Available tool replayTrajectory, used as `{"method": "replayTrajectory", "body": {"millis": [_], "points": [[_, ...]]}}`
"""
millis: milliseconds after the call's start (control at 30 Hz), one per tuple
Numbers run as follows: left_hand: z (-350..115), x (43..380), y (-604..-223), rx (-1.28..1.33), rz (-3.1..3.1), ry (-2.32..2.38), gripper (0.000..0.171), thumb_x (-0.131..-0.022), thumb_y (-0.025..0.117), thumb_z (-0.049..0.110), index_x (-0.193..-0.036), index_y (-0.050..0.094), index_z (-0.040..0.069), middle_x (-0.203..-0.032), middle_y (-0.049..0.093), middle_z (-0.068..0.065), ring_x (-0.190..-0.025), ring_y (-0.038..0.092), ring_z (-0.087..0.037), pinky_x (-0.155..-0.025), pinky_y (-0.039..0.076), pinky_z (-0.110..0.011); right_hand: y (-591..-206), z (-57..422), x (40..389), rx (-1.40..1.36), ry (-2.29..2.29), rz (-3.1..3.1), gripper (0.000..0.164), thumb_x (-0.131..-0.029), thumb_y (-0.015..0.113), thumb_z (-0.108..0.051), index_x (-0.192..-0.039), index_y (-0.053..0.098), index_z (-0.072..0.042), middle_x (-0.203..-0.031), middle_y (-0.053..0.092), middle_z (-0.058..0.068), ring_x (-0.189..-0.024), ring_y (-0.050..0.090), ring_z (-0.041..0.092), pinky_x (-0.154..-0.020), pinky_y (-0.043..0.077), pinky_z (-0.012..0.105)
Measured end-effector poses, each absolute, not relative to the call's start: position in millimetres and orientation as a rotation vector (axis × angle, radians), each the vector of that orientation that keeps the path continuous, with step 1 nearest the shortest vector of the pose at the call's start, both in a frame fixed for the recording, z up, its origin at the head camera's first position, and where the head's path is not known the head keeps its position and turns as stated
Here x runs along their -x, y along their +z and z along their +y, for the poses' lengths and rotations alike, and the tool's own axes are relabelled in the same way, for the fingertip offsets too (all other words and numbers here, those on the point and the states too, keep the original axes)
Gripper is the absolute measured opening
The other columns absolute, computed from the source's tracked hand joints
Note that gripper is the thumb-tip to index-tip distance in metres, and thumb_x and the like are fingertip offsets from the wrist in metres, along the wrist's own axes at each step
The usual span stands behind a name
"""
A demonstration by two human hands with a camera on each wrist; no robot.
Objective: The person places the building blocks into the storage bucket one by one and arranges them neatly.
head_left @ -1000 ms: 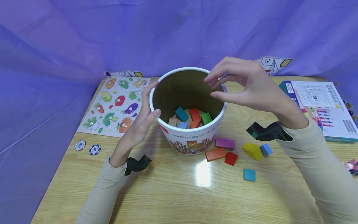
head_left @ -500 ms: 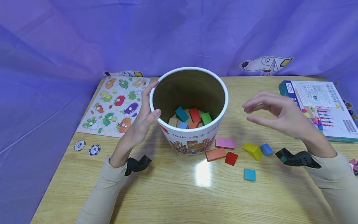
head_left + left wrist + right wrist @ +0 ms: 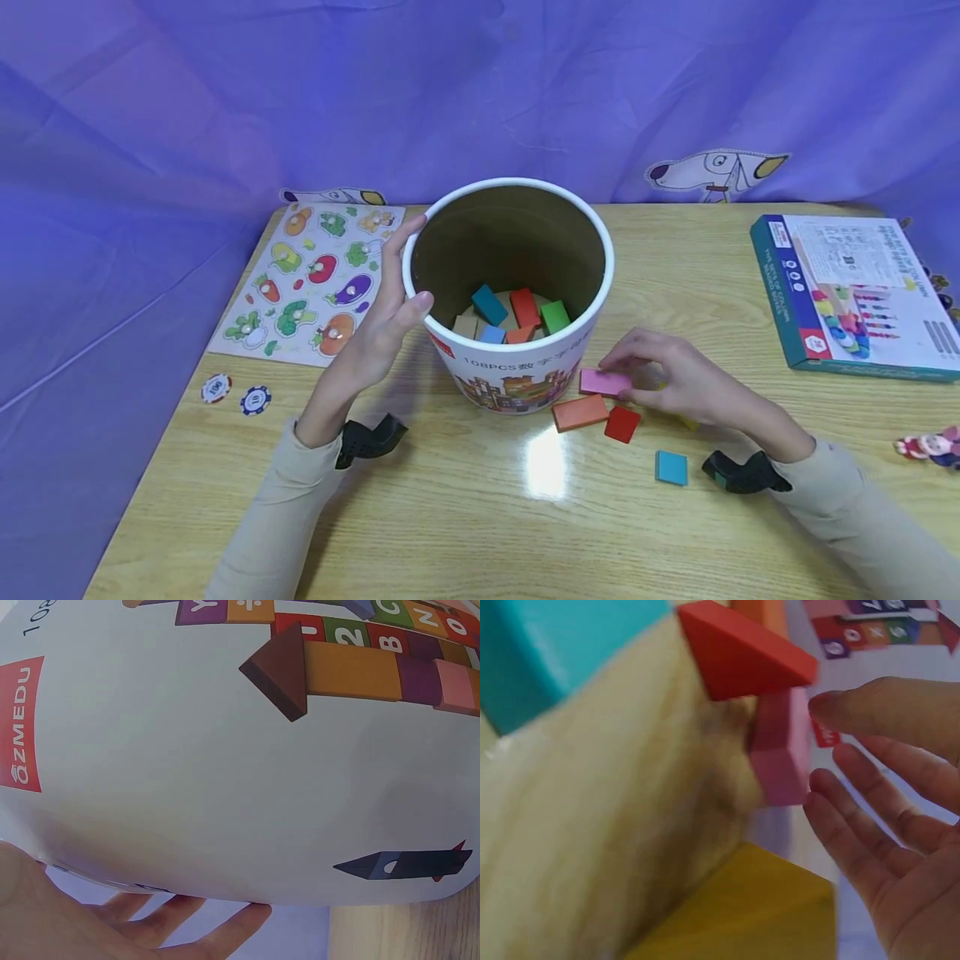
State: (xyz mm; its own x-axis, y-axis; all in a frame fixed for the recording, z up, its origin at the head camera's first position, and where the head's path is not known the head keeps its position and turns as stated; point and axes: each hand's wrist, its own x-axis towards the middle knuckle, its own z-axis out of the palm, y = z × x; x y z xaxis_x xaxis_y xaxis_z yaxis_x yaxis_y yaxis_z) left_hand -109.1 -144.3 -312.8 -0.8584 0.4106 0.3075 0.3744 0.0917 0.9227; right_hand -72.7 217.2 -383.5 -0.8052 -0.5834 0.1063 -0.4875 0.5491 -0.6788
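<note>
Grip of right hand (image 3: 678, 381) now lowered to pink block (image 3: 600, 382), parted; left hand (image 3: 379, 327) still holds bucket (image 3: 517, 367).

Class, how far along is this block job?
Looks done: several blocks sit inside the bucket, which the left hand holds. In hand: right hand at the pink block, grip unclear. Remaining: orange block, red block, teal block, yellow block on the table.

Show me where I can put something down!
Bare table shows in front, between the left sleeve and the blue square, and at the back, between the bucket and the flat box. It's crowded right of the bucket: the right grip is at the pink block, near the orange block, red block and yellow block.
</note>
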Motion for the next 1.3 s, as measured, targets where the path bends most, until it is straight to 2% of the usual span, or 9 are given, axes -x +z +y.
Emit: {"method": "replayTrajectory", "body": {"millis": [167, 433, 667, 900, 967, 1133, 1200, 1300], "points": [[-144.5, 109.4, -313.3, -0.832, 2.294, 1.933, 0.09, -0.086, 0.053, 0.064, -0.153, 0.007, 0.024, -0.158, 0.013, 0.006, -0.143, 0.017, -0.017, -0.112, 0.022, -0.063, -388.2, 212.7, 68.5, 0.839, -1.013, 2.646, 0.043, -0.073, 0.082, -0.002, -0.113, 0.069, -0.012, -0.11, 0.066, -0.002, -0.098, 0.06, 0.011, -0.084, 0.056, 0.031], [-144.5, 110.4, -313.9, -0.835, 2.286, 1.939, 0.091, -0.086, 0.053, 0.065, -0.153, 0.006, 0.024, -0.157, 0.014, 0.006, -0.143, 0.018, -0.017, -0.111, 0.024, -0.063, -387.8, 217.6, 67.1, 0.749, -0.936, 2.698, 0.044, -0.074, 0.079, -0.001, -0.115, 0.068, -0.011, -0.112, 0.067, 0.0, -0.1, 0.061, 0.015, -0.087, 0.055, 0.039], [-144.5, 109.1, -313.7, -0.829, 2.287, 1.935, 0.091, -0.086, 0.053, 0.065, -0.153, 0.006, 0.025, -0.157, 0.014, 0.006, -0.143, 0.018, -0.017, -0.111, 0.025, -0.063, -391.4, 218.7, 63.2, 0.701, -0.91, 2.723, 0.048, -0.074, 0.08, -0.002, -0.119, 0.066, -0.01, -0.111, 0.066, 0.002, -0.096, 0.058, 0.015, -0.084, 0.053, 0.033], [-143.6, 109.5, -313.6, -0.831, 2.294, 1.929, 0.092, -0.085, 0.053, 0.067, -0.153, 0.006, 0.026, -0.157, 0.014, 0.007, -0.143, 0.017, -0.015, -0.111, 0.024, -0.062, -391.5, 223.6, 64.5, 0.613, -0.996, 2.755, 0.045, -0.075, 0.081, -0.006, -0.117, 0.068, -0.014, -0.11, 0.068, -0.001, -0.099, 0.06, 0.015, -0.089, 0.052, 0.038], [-143.1, 109.6, -313.5, -0.832, 2.299, 1.927, 0.092, -0.085, 0.053, 0.068, -0.153, 0.006, 0.025, -0.157, 0.014, 0.007, -0.143, 0.017, -0.015, -0.112, 0.024, -0.062, -387.7, 228.5, 65.5, 0.589, -1.044, 2.777, 0.044, -0.076, 0.081, -0.007, -0.117, 0.068, -0.016, -0.11, 0.068, -0.002, -0.1, 0.059, 0.013, -0.091, 0.05, 0.036], [-143.2, 110.1, -313.3, -0.836, 2.302, 1.925, 0.092, -0.086, 0.053, 0.067, -0.153, 0.007, 0.024, -0.157, 0.014, 0.006, -0.143, 0.017, -0.017, -0.112, 0.023, -0.062, -364.4, 244.3, 71.0, 0.515, -1.242, 2.805, 0.043, -0.079, 0.08, -0.006, -0.119, 0.069, -0.017, -0.108, 0.066, -0.004, -0.096, 0.055, 0.007, -0.091, 0.043, 0.014], [-143.7, 109.7, -313.2, -0.828, 2.308, 1.923, 0.091, -0.086, 0.053, 0.067, -0.153, 0.007, 0.025, -0.157, 0.014, 0.006, -0.143, 0.017, -0.016, -0.112, 0.022, -0.063, -351.3, 250.2, 74.9, 0.483, -1.347, 2.803, 0.042, -0.08, 0.078, -0.004, -0.119, 0.069, -0.015, -0.107, 0.065, -0.004, -0.095, 0.056, 0.005, -0.091, 0.04, 0.006], [-144.2, 109.6, -313.2, -0.818, 2.304, 1.923, 0.09, -0.086, 0.053, 0.066, -0.153, 0.007, 0.025, -0.157, 0.014, 0.007, -0.143, 0.017, -0.016, -0.112, 0.022, -0.063, -328.9, 257.2, 81.7, 0.49, -1.537, 2.793, 0.042, -0.078, 0.076, 0.005, -0.119, 0.068, -0.006, -0.107, 0.064, -0.004, -0.098, 0.057, 0.006, -0.094, 0.04, 0.005]]}}
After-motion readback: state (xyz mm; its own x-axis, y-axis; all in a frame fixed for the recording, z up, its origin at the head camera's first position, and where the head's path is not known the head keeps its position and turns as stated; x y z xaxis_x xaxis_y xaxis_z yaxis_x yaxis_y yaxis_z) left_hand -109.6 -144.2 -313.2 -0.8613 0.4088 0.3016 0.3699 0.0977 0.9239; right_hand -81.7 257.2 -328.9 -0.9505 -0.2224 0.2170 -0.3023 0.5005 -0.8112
